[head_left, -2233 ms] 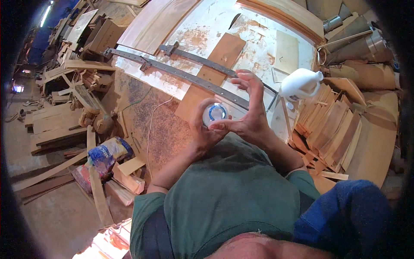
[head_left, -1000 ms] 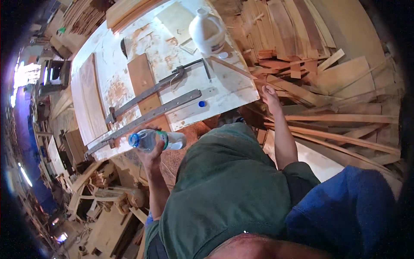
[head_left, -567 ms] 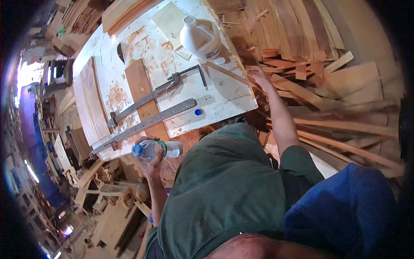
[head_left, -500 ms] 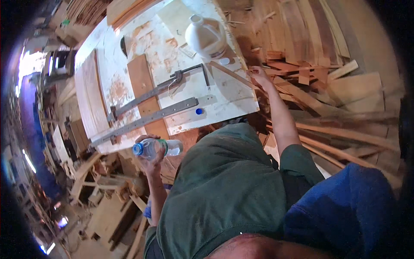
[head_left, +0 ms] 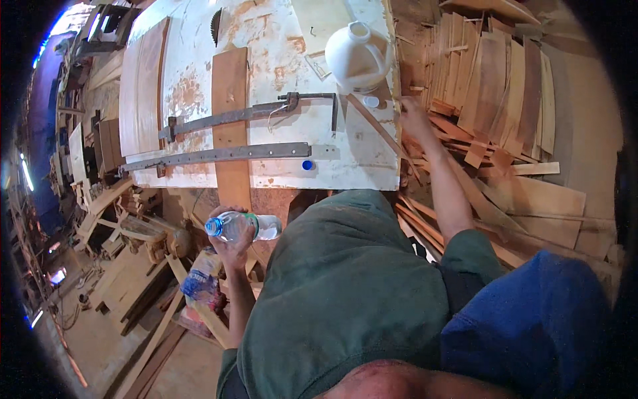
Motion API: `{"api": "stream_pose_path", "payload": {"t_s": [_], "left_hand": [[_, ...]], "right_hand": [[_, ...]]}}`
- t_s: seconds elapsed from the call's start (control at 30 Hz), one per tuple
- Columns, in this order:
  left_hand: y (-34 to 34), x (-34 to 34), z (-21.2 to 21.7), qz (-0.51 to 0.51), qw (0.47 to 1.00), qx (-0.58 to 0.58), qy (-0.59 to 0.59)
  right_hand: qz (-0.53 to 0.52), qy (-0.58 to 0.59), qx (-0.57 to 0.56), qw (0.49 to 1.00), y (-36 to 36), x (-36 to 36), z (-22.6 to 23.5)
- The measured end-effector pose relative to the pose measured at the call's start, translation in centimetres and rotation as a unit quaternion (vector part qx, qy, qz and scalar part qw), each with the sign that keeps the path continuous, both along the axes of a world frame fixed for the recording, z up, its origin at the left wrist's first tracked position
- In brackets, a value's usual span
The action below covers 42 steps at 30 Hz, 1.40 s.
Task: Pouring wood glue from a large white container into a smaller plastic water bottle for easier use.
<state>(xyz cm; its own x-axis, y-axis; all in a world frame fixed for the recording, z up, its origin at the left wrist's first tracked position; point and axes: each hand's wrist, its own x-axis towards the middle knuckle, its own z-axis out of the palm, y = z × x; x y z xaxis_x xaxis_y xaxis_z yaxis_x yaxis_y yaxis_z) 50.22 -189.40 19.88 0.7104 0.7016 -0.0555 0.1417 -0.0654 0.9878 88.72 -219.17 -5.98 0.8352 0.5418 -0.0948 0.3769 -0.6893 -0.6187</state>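
In my left hand (head_left: pixel 234 245) is a clear plastic bottle (head_left: pixel 236 227), blue at its neck end, held in front of the worktable's near edge. My fingers wrap around its middle. My right hand (head_left: pixel 415 120) is beside the right edge of the white worktable (head_left: pixel 359 174), its fingers bent and too blurred to show whether they grip anything. A white plastic jug (head_left: pixel 359 58) with an uncovered mouth stands on the table, left of that hand. Next to the jug are a white cap (head_left: pixel 371 102) and a thin wooden strip (head_left: pixel 379 126). A blue cap (head_left: pixel 307 165) lies near the front edge.
Two long metal bar clamps (head_left: pixel 219 155) cross a brown board (head_left: pixel 229 86) on the table. Wide wooden panels (head_left: pixel 143 86) lie at the left, near a dark toothed blade (head_left: pixel 216 26). Wood offcuts (head_left: pixel 492 86) are heaped at the right. Wooden frame pieces (head_left: pixel 133 226) stand lower left.
The view has turned, so the table sits straighter and higher. My right hand has shifted along the table's right edge, closer to the jug. My left hand still holds the bottle.
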Motion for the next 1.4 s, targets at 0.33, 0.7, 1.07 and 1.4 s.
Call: {"api": "stream_pose_path", "payload": {"t_s": [0.33, 0.7, 1.07, 1.4], "left_hand": [[-1.2, -0.2, -0.7, 0.012, 1.000, -0.005, 0.019], [-1.7, -0.4, 0.1, 0.034, 0.998, 0.030, 0.039], [-1.9, -0.2, -0.1, 0.017, 0.999, 0.037, 0.035], [-1.8, -1.8, -1.0, 0.035, 0.998, 0.023, 0.038]], "right_hand": [[-0.050, -0.030, -0.008, 0.998, 6.2, -2.1, -1.8], [-0.110, 0.115, 0.137, 0.978, 4.2, -2.7, 2.3], [-0.031, -0.059, 0.305, 0.950, 8.1, 4.5, 23.2], [0.065, -0.046, 0.165, 0.983, 10.7, 7.8, 24.2]]}}
